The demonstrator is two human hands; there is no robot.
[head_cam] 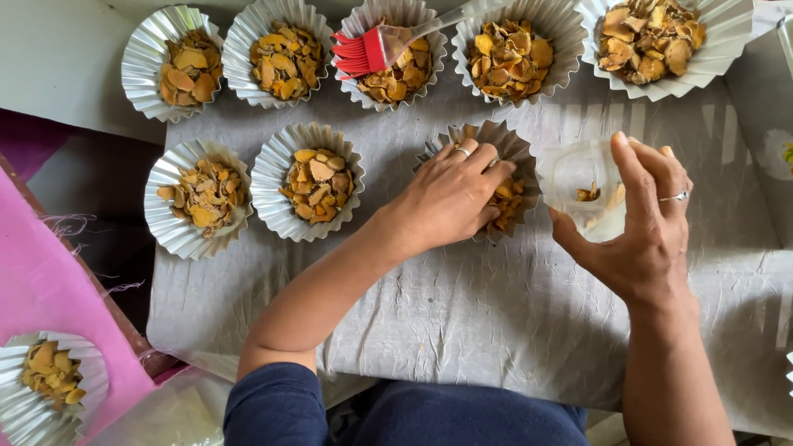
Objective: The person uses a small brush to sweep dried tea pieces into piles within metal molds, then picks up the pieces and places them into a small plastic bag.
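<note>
Grey paper-covered desk (512, 322), foil cups in rows. Seven on it sit full of yellow chips. Left hand (450, 198) presses chips into 8th cup (496, 140), fingers curled on them. Right hand (644, 223) grips tub (582, 186), nearly empty. Brush (368, 49) rests up top.

foil cup (462, 136): shiny, pleated | plastic cup (570, 169): clear | sheet (496, 314): crinkled, matt

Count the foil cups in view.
9, possibly 10. Five in the back row, two middle-left, one under the left hand, one bottom-left. A sliver at the right edge may be another.
</note>
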